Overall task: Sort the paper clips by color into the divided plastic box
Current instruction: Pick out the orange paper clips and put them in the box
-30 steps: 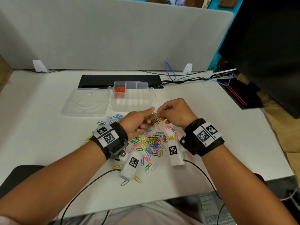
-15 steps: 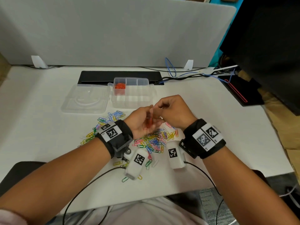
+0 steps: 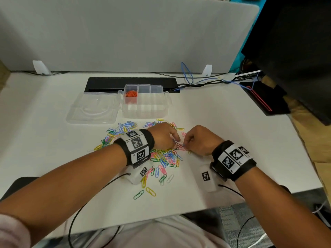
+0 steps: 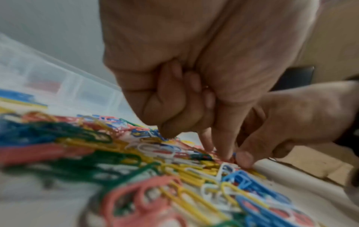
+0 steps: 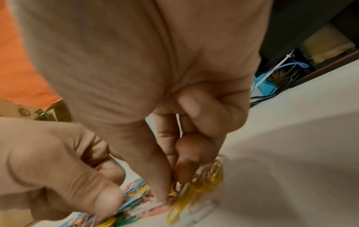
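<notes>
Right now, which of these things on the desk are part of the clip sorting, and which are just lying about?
Part of the job:
paper clip pile
divided plastic box
orange clips already in it
left hand
right hand

Just lying about:
box lid
blue cable
grey partition

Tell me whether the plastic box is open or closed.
Open. The plastic box has its clear lid flipped flat to its left on the desk, and orange clips show in one back compartment.

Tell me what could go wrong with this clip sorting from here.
Both the left hand and right hand pick in one tangled pile of coloured paper clips, so linked clips of other colours may lift together. Only orange clips sit in the clear divided plastic box; strays could mix colours.
</notes>
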